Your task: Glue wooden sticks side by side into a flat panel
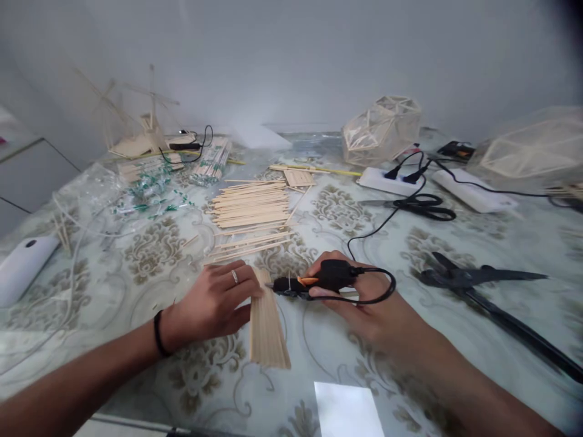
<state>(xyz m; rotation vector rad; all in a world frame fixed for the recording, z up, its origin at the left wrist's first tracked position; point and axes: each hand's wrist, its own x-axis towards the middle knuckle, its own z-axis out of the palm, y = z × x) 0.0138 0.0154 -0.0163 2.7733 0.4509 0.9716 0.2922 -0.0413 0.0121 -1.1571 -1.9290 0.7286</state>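
Observation:
My left hand (223, 297), with a ring and a black wristband, has its fingers closed on the left edge of a flat panel of joined wooden sticks (268, 334). My right hand (350, 291) is wrapped round a small black glue gun (328, 276) with an orange trigger. The gun's tip meets the panel's upper right edge or hovers just over it; I cannot tell which. A black cord loops from the back of the gun. Beyond both hands lies a spread of loose wooden sticks (250, 203).
Scissors (423, 206) and a black cutting tool (473, 282) lie to the right. Behind stand a white power strip (392, 181) with plugs and a stick-framed model (382, 130). Plastic wrappers (155, 188) and a windmill-like model (152, 130) are at left. White paper (348, 409) lies in front.

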